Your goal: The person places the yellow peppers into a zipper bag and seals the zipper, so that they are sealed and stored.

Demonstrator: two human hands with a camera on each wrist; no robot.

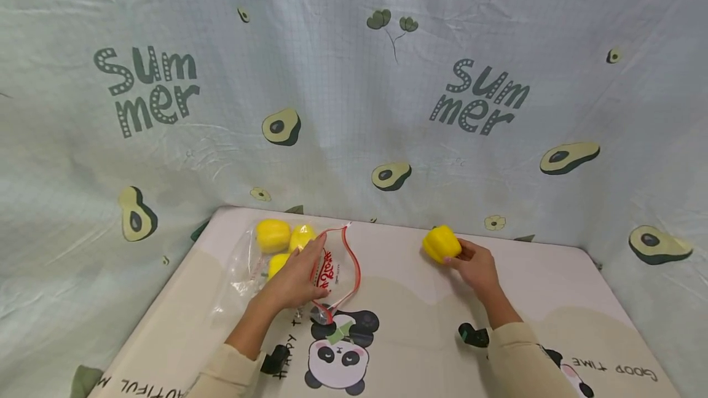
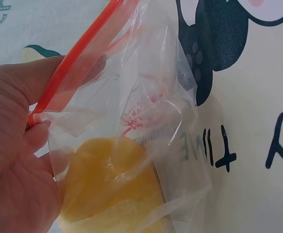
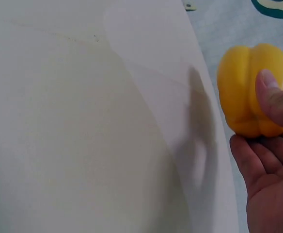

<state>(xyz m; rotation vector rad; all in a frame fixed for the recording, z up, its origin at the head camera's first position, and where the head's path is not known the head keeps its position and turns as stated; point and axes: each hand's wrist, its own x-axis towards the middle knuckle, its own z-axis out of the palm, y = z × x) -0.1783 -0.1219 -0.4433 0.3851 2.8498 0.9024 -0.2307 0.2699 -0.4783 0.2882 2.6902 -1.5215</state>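
Pepper (image 1: 440, 244) is in the right hand (image 1: 477, 266), near the back edge of the worktop (image 1: 406, 312); its blocky shape makes a long axis hard to judge. The clear bag (image 1: 338, 272) lies well apart, to the pepper's left, its long side running roughly across the worktop and its red rim (image 2: 71, 60) turned toward the right hand. The left hand (image 1: 295, 278) is nearer the bag and grips it at that rim; three other peppers (image 1: 273, 236) lie inside. The right hand grasps its pepper with the thumb on one side and fingers beneath, only partly closed around its width.
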